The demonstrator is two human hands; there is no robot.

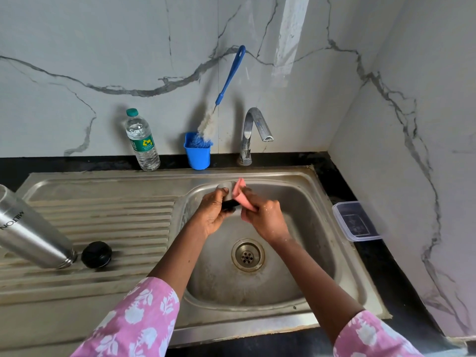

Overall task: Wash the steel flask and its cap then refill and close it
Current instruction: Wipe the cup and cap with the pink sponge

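Note:
The steel flask (31, 233) lies on its side on the sink's ribbed drainboard (116, 220) at the left, its open mouth pointing right. Just beside that mouth rests a black round stopper (96, 254). Over the sink basin (316, 228), my left hand (213, 215) grips the flask's outer cap (228, 198), steel on top with a black band. My right hand (265, 219) presses a pink scrub pad (242, 195) against that cap. Both hands look wet.
A steel tap (251, 135) stands behind the basin, with no water running. A blue holder (197, 152) with a blue-handled bottle brush (226, 91) and a plastic water bottle (141, 140) stand at the back. A lidded plastic box (355, 220) sits on the black counter at the right.

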